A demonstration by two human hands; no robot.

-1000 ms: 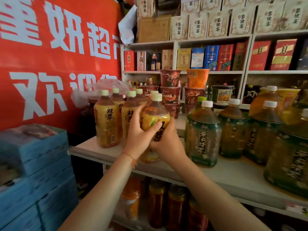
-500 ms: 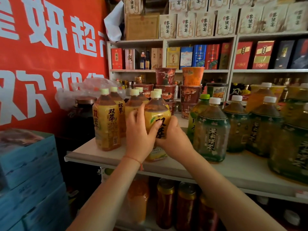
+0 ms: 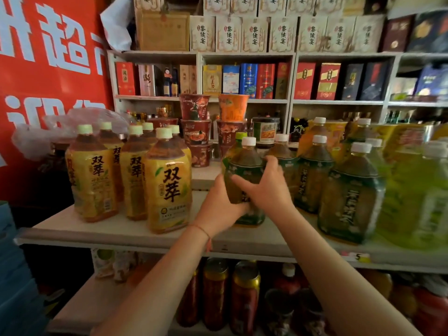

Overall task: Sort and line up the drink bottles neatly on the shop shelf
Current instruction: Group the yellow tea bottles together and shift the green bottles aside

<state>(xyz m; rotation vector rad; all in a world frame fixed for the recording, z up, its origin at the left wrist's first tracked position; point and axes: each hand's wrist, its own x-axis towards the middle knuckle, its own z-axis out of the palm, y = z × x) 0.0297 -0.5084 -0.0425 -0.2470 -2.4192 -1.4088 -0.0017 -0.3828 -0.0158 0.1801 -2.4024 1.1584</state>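
Several yellow-label tea bottles with pale green caps stand grouped at the left of the white shelf. To their right stand several green-label tea bottles with white caps. Both hands hold the leftmost green-label bottle, which stands upright near the shelf's front. My left hand grips its lower left side. My right hand wraps across its front. The label is mostly hidden by my fingers.
Stacked noodle cups and a jar sit behind the bottles. Boxed goods fill the upper shelves. Red bottles stand on the lower shelf. A red banner hangs left, above blue crates.
Both hands have let go of the front yellow-label bottle, which now stands on the shelf, and moved right to take hold of the green-label bottle.
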